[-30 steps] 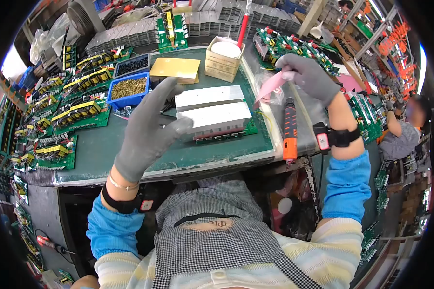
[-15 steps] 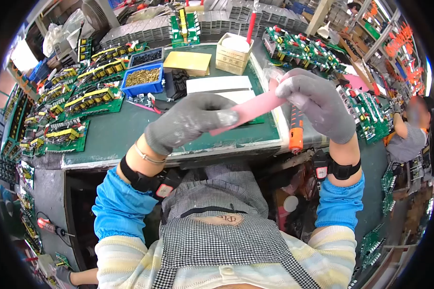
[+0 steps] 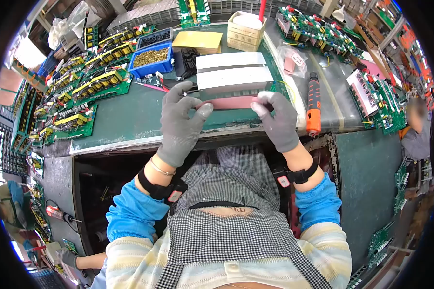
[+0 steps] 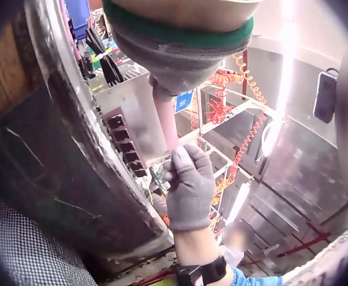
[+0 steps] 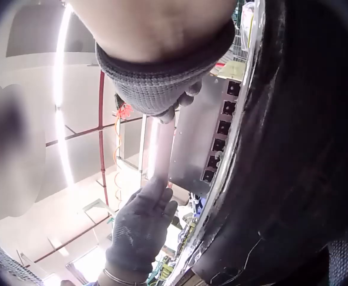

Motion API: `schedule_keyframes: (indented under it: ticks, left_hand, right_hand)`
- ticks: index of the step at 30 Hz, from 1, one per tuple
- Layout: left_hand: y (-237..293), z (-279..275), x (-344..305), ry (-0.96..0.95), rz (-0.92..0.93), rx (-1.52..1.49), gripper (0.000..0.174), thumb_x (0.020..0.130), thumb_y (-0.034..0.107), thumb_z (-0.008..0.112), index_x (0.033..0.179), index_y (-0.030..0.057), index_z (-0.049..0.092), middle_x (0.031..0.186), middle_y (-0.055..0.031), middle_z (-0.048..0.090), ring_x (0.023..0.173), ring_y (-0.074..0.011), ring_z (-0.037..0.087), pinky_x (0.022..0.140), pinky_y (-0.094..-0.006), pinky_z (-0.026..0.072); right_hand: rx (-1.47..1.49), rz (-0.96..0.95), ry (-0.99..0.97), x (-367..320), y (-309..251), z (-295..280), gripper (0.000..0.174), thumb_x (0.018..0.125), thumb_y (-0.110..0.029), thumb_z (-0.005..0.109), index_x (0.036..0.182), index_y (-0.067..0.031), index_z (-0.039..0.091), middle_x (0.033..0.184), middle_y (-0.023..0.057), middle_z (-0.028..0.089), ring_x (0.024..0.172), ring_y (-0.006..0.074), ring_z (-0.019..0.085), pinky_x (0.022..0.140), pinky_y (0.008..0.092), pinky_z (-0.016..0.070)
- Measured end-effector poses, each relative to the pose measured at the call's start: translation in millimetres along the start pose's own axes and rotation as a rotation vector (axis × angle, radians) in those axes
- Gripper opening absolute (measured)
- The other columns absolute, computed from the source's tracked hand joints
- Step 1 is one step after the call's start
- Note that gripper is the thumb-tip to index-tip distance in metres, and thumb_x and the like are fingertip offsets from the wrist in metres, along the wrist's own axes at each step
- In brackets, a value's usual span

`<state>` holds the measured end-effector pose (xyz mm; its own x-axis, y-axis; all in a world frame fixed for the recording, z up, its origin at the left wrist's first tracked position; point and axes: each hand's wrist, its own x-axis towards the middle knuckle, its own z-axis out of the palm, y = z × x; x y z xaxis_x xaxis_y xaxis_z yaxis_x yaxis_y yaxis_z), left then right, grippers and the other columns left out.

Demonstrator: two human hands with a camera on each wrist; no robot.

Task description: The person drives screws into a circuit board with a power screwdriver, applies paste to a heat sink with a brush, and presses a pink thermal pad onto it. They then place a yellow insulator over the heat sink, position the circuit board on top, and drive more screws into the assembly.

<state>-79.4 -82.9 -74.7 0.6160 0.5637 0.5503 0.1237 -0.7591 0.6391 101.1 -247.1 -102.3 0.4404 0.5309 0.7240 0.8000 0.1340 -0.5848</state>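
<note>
Below the near edge of the bench, a checked apron (image 3: 222,236) is worn over a striped top, and blue oversleeves (image 3: 318,200) are pulled over both forearms. Beyond it, a pink strip (image 3: 234,102) is held up, stretched from side to side between two gloved hands. Its left end is pinched between thumb and finger by the left hand (image 3: 181,125), and its right end is pinched likewise by the right hand (image 3: 278,123) (whose fingertips are whitened). Just past the strip, two pale metal blocks (image 3: 234,78) are set side by side on the green mat (image 3: 125,118); whether they are touched by the strip cannot be told. To the right of the right hand, an orange-and-black power screwdriver (image 3: 313,106) is laid lengthwise, with a clear bag (image 3: 299,62) beyond it. Farther off to the left, brass-coloured screws (image 3: 151,57) are held in a blue tray (image 3: 154,71). To its right, yellow sheets (image 3: 197,41) are stacked near a cardboard box (image 3: 243,39). Circuit boards (image 3: 318,33) are crowded along both sides, and grey metal pieces (image 3: 144,17) are lined up behind.
</note>
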Motion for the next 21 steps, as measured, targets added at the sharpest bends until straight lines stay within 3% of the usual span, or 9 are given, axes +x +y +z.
schedule_keyframes:
  ticks: [4,10,16,21]
  left_hand:
    - [-3.4,20.2,5.1,0.150,0.062,0.085,0.021,0.079,0.020,0.084,0.081,0.0043,0.070,0.134,-0.0190,0.055,0.118,-0.0311,0.055,0.101,-0.0413,0.0443]
    - [-8.9,41.1,10.3,0.242,0.038,0.158,0.026,0.073,0.020,0.088,0.074,0.0053,0.066,0.138,-0.0182,0.053,0.113,-0.0304,0.056,0.100,-0.0425,0.0447]
    - [-8.6,48.4,13.9,0.279,0.047,0.205,0.030,0.071,0.016,0.089,0.071,0.0056,0.061,0.137,-0.0179,0.053,0.118,-0.0323,0.054,0.101,-0.0433,0.0445]
    - [-14.8,57.0,14.8,0.333,-0.018,0.119,0.040,0.069,0.016,0.090,0.088,0.0055,0.056,0.133,-0.0162,0.052,0.122,-0.0334,0.052,0.103,-0.0418,0.0444]
  right_hand:
    - [-0.167,0.038,0.129,6.2,6.9,4.3,0.038,0.085,-0.014,0.079,0.116,-0.0016,0.061,0.079,0.0066,0.061,0.067,0.0189,0.061,0.064,0.0302,0.0514]
    - [-0.215,0.082,0.172,10.9,22.7,7.1,0.039,0.083,-0.015,0.080,0.115,-0.0007,0.062,0.077,0.0060,0.058,0.067,0.0197,0.061,0.065,0.0322,0.0510]
    - [-0.213,0.066,0.211,15.6,29.2,10.2,0.039,0.082,-0.014,0.080,0.114,-0.0012,0.063,0.073,0.0054,0.057,0.066,0.0208,0.059,0.065,0.0325,0.0498]
    - [-0.292,0.089,0.202,17.3,35.6,11.8,0.044,0.080,-0.017,0.082,0.116,-0.0008,0.062,0.072,0.0057,0.055,0.067,0.0209,0.058,0.066,0.0324,0.0500]
